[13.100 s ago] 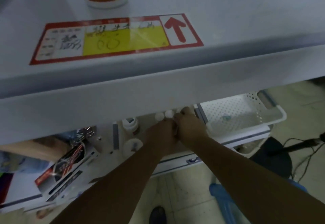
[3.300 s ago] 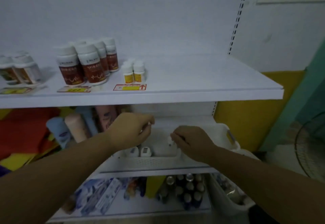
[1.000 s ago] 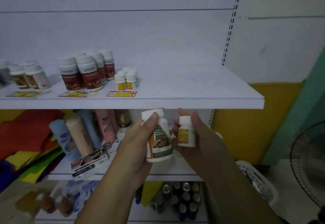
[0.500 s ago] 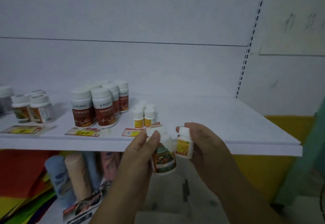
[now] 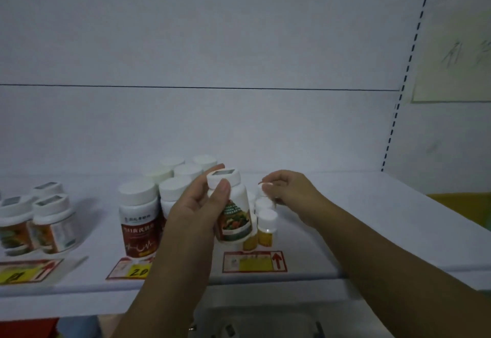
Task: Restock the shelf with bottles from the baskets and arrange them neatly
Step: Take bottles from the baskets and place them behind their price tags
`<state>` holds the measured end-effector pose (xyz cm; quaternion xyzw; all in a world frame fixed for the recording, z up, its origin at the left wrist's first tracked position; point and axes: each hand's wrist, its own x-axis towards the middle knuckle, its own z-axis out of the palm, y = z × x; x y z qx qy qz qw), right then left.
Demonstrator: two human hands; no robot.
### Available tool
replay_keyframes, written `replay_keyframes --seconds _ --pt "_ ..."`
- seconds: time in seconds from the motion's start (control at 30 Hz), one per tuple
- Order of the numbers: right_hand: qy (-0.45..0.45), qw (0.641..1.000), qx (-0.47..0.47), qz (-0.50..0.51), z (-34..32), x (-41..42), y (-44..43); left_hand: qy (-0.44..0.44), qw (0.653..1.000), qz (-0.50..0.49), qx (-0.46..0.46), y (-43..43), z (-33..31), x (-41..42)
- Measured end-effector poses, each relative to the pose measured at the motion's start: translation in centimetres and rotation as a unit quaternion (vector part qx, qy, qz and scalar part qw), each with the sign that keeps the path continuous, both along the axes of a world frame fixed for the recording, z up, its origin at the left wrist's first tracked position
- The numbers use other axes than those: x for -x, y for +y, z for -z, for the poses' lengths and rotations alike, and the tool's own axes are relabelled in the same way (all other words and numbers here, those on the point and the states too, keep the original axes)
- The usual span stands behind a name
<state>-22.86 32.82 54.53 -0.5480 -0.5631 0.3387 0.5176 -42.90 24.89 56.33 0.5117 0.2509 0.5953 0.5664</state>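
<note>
Shelf [image 5: 345,231] of bottles [image 5: 138,220]; bottle [image 5: 235,220] in left hand [image 5: 194,218]

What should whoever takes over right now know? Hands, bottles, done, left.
Left hand grips a fruit-label bottle above the shelf front.
Right hand pinches a small white cap at the back of the small yellow bottles.
Done: red-label bottles stand grouped.
Left: release the small one, then probably set the fruit-label bottle with the similar bottles at far left.
</note>
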Motion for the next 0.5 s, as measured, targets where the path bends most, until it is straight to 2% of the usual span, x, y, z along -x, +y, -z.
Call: replay_keyframes --seconds 0.17,0.23,0.3,0.37,0.43,0.5 --pt "0.042 0.998 0.034 -0.035 1.4 -0.1 0.2 0.019 1.0 0.017 0.012 1.2 0.4 0.3" --pt "0.014 0.999 0.021 -0.019 1.0 -0.1 -0.3 0.031 0.999 0.017 0.014 1.0 0.4 0.3" --pt "-0.027 0.998 -0.034 0.044 -0.1 0.1 -1.1 0.041 0.999 0.014 0.012 0.5 0.2 0.4" --pt "-0.022 0.989 -0.126 0.074 -2.2 1.3 -3.0 0.033 0.999 0.009 0.007 -0.4 -0.1 0.7" --pt "-0.026 0.979 -0.203 -0.017 -4.7 3.2 -5.4 0.03 0.999 -0.025 0.018 -1.4 -0.4 1.1" --pt "-0.082 0.961 -0.219 -0.148 -6.7 5.6 -7.9 0.022 0.998 -0.059 0.03 -2.6 -0.8 1.9"
